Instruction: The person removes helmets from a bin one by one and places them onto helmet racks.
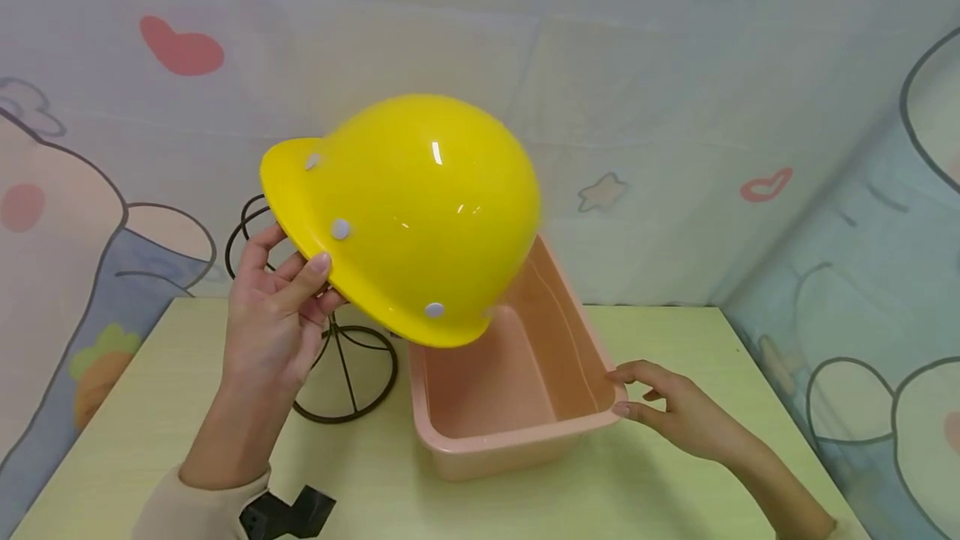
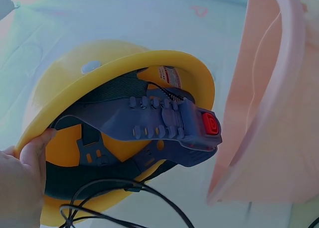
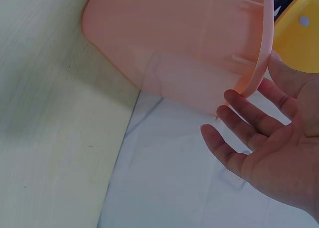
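A yellow hard hat [image 1: 420,215] is held up over the left part of a pink plastic bin [image 1: 517,440], tilted with its dome toward the upper right. My left hand [image 1: 277,315] grips the hat by its brim, thumb on the outer side. Inside the hat, the left wrist view shows a dark suspension strap [image 2: 109,121] with a red knob [image 2: 210,123] on it. At the bin's near right corner, my right hand [image 1: 678,411] pinches the rim between thumb and index finger, its other fingers loosely bent.
A black wire stand [image 1: 345,419] with a round base stands on the table [image 1: 360,490], left of the bin and partly hidden by my left hand and the hat. Behind the table hangs a printed cloth [image 1: 637,90]. A black device [image 1: 288,515] is strapped to my left wrist.
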The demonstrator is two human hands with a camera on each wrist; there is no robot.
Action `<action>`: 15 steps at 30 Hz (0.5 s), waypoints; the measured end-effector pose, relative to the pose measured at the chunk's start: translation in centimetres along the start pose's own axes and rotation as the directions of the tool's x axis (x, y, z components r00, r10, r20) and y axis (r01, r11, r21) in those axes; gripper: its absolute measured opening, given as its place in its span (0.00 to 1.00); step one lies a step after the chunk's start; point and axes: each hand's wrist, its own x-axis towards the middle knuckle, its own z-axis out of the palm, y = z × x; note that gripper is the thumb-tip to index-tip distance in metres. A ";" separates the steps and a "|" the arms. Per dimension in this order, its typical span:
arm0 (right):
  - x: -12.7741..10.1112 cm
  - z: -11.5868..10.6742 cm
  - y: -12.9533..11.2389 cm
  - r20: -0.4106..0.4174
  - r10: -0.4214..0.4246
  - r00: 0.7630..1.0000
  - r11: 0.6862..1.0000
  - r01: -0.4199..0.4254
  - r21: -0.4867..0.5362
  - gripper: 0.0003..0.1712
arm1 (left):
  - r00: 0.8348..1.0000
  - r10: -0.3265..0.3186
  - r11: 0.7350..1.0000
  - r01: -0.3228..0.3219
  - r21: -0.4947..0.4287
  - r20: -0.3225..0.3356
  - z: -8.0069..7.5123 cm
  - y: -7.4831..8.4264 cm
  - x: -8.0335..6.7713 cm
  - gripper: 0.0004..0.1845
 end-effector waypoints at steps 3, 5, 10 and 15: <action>0.0 0.0 -0.1 0.000 0.001 1.000 1.000 -0.001 -0.001 0.15 | 1.000 0.018 1.000 -0.018 -0.021 -0.005 -0.3 0.3 0.1 0.23; 0.0 0.0 -0.1 -0.001 0.005 1.000 1.000 -0.005 -0.001 0.15 | 1.000 0.023 0.999 -0.023 -0.048 -0.008 -0.6 0.5 0.2 0.23; -0.1 0.1 0.0 0.006 0.011 1.000 1.000 -0.011 0.008 0.16 | 0.999 0.041 0.993 -0.044 -0.113 -0.023 -1.4 1.1 0.2 0.23; 0.0 0.1 0.0 0.011 0.014 1.000 1.000 -0.014 0.007 0.17 | 0.997 0.063 0.979 -0.070 -0.189 -0.042 -2.4 1.6 0.2 0.24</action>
